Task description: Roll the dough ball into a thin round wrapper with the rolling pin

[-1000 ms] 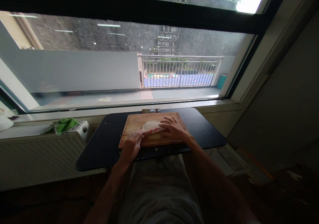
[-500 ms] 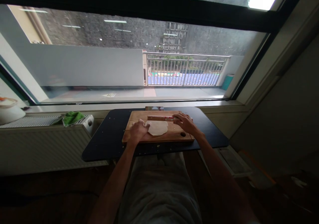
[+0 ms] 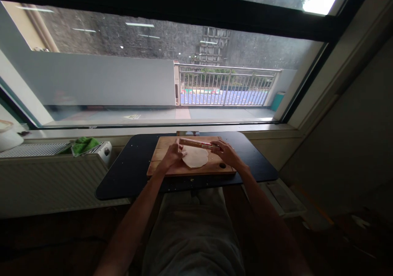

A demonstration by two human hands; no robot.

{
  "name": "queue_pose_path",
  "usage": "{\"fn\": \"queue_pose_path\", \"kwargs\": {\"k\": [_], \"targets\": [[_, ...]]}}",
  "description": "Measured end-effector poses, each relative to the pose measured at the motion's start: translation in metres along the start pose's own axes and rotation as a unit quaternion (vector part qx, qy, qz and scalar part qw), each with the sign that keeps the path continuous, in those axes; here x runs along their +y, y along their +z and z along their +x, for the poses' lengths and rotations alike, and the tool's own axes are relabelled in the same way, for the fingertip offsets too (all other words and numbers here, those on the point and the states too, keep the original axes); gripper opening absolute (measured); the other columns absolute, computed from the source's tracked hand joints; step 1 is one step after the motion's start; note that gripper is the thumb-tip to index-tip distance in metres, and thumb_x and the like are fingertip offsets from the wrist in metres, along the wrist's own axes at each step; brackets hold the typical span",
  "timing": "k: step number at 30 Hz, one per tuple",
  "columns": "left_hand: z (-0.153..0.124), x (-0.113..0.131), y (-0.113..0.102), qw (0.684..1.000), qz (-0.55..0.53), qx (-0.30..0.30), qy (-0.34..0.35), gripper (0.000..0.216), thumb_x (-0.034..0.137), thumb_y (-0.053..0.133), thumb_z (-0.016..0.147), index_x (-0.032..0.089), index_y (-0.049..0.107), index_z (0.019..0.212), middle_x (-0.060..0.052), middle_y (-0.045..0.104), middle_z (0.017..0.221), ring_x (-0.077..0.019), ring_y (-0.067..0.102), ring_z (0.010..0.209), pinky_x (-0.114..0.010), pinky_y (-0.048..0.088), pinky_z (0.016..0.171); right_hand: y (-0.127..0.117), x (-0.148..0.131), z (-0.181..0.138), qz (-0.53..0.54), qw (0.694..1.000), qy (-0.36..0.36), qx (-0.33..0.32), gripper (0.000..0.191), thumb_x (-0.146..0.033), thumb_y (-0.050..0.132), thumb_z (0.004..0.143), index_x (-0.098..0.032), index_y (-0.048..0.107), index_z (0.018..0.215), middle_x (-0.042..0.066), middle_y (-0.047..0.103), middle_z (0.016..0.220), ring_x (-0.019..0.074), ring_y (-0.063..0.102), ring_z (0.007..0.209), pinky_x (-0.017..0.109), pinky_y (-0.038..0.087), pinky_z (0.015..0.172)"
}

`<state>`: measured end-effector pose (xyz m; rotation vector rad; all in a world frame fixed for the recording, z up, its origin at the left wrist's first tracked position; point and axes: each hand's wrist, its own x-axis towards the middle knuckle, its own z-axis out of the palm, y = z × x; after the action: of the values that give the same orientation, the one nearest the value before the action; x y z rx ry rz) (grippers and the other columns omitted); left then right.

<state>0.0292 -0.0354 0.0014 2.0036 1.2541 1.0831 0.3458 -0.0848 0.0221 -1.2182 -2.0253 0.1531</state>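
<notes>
A pale, flattened round of dough [image 3: 195, 158] lies on a wooden cutting board [image 3: 162, 168]. Above its far edge is a slim rolling pin [image 3: 195, 143] with reddish print, its left end angled away from me. My right hand [image 3: 225, 151] is closed around the pin's right end. My left hand [image 3: 172, 155] has its fingers curled at the pin's left end, while its thumb lies by the dough's left edge. Exactly how those fingertips meet the pin is hard to make out.
The board rests on a dark table [image 3: 123, 173] dotted with small crumbs. A small box-like item [image 3: 188, 133] stands behind the board. To the left are a radiator [image 3: 55, 182] with a green cloth [image 3: 84, 145] on it and a white pot [image 3: 9, 134]. A large window [image 3: 123, 79] rises beyond.
My left hand has moved up from the dough's edge to the pin's left end. The pin has tilted, and the dough has shifted slightly right on the board.
</notes>
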Motion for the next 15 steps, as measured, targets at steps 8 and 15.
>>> {"fn": "queue_pose_path", "kwargs": {"k": [8, 15], "targets": [[0.065, -0.009, -0.031, 0.994, 0.037, -0.104, -0.005, 0.03, 0.031, 0.072, 0.075, 0.018, 0.075, 0.101, -0.006, 0.076, 0.085, -0.0231, 0.072, 0.082, -0.031, 0.056, 0.076, -0.019, 0.001, -0.004, -0.013, 0.998, 0.023, -0.055, 0.035, -0.033, 0.073, 0.096, -0.026, 0.075, 0.131, 0.007, 0.079, 0.115, 0.0232, 0.072, 0.097, 0.033, 0.053, 0.085], [0.047, 0.005, -0.034, 0.997, 0.039, -0.061, 0.003, 0.045, 0.057, 0.05, 0.1, 0.021, 0.075, 0.102, -0.011, 0.081, 0.105, -0.026, 0.075, 0.094, -0.033, 0.057, 0.085, -0.001, -0.016, 0.021, -0.067, 0.991, -0.002, -0.12, 0.034, -0.034, 0.071, 0.101, -0.03, 0.074, 0.134, 0.006, 0.078, 0.128, 0.026, 0.071, 0.116, 0.035, 0.052, 0.098]]}}
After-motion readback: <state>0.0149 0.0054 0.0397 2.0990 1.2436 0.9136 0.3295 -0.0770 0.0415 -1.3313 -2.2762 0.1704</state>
